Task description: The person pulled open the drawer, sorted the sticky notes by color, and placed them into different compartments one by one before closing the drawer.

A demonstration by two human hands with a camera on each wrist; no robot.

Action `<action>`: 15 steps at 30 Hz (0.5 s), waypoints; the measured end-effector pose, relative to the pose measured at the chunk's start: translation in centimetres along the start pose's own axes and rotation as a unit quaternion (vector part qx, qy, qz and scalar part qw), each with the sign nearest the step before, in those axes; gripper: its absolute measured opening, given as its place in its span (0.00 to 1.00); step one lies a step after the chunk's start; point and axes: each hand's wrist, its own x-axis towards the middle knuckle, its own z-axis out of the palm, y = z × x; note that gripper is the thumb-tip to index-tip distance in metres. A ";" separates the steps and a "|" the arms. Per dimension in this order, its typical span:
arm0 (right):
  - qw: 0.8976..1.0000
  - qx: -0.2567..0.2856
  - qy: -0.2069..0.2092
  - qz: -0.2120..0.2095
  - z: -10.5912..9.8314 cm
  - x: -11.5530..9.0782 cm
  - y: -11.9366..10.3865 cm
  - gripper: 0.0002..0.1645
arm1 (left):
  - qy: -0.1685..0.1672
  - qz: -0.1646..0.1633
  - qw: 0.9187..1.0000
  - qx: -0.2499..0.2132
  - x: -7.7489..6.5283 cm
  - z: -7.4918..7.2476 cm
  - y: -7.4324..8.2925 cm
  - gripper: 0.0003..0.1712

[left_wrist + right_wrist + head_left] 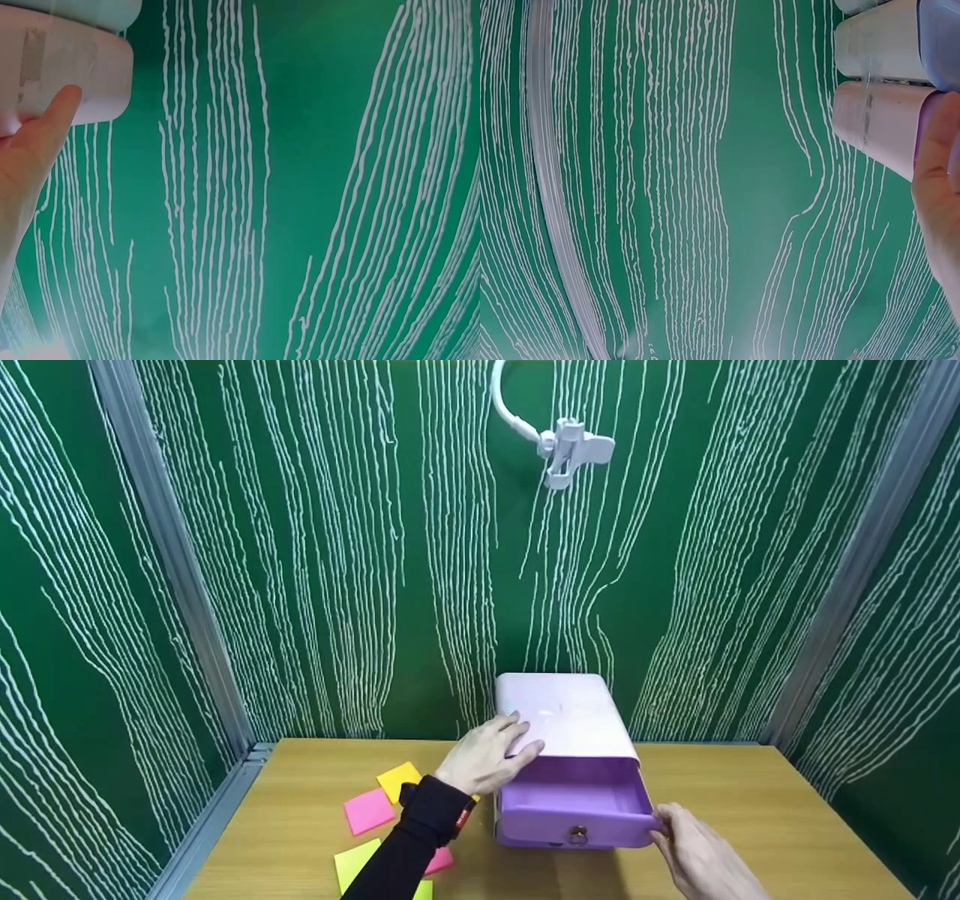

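A small drawer cabinet with a pale pink top [566,712] stands near the back of the table. Its purple drawer [551,826] is pulled part way out, and the part of its inside that shows is bare. A small metal ring knob [577,835] sits on the drawer front. My left hand [484,757] rests on the cabinet's left top edge with fingers extended; one finger lies along the cabinet's pale side [94,71] in the left wrist view. At the drawer's front right corner, my right hand [697,847] pinches the edge between thumb and fingers.
Sticky note pads lie left of the cabinet: orange [400,781], pink [369,811] and yellow-green [355,861], others partly behind my left sleeve. A white clamp on a bent arm [568,454] hangs above. Green walls with white lines surround the wooden table [300,787].
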 end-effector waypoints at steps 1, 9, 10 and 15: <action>1.000 -0.001 -0.004 0.009 -0.1 0.1 -0.1 0.20 | -0.001 -0.001 1.000 -0.001 0.0 0.0 0.0 0.42; 1.000 -0.005 -0.009 0.021 -0.5 0.3 0.0 0.18 | -0.005 0.017 1.000 -0.008 -0.8 0.0 -1.7 0.38; 1.000 -0.005 -0.012 0.024 -0.5 0.3 0.0 0.18 | 0.000 0.016 1.000 -0.008 -1.3 -0.1 -2.4 0.37; 0.998 -0.007 -0.041 0.054 -0.8 0.4 0.2 0.15 | 0.033 -0.024 0.999 -0.022 -5.2 -0.3 -6.0 0.36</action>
